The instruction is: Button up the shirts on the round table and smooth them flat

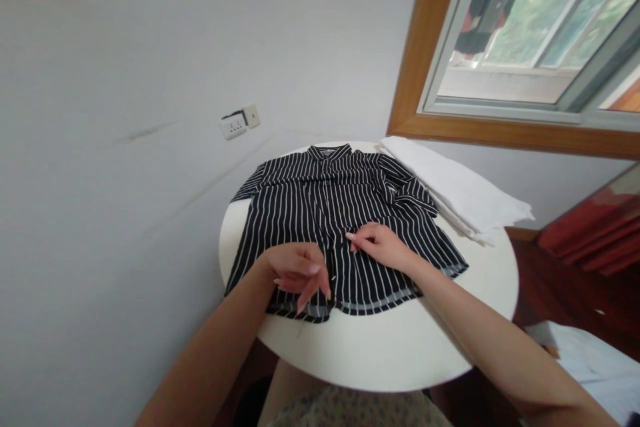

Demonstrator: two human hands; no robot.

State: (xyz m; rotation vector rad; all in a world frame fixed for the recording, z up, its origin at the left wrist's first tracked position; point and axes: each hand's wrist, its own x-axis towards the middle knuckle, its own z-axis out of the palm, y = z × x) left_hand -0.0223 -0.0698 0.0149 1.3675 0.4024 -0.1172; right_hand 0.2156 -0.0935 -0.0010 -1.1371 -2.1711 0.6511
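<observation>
A black shirt with thin white stripes (320, 207) lies spread flat, front up, on a round white table (400, 340), collar towards the wall. My left hand (297, 270) rests on the lower front of the shirt near the hem, fingers loosely curled and pointing down. My right hand (377, 245) lies on the shirt just right of the button strip, with fingertips pinched together at the placket. Whether it grips cloth or a button is too small to tell.
A folded stack of white cloth (460, 193) sits on the table's far right edge. A wall socket (239, 122) is on the white wall behind. A wood-framed window (525, 47) stands at the upper right, with red fabric (590, 233) below it.
</observation>
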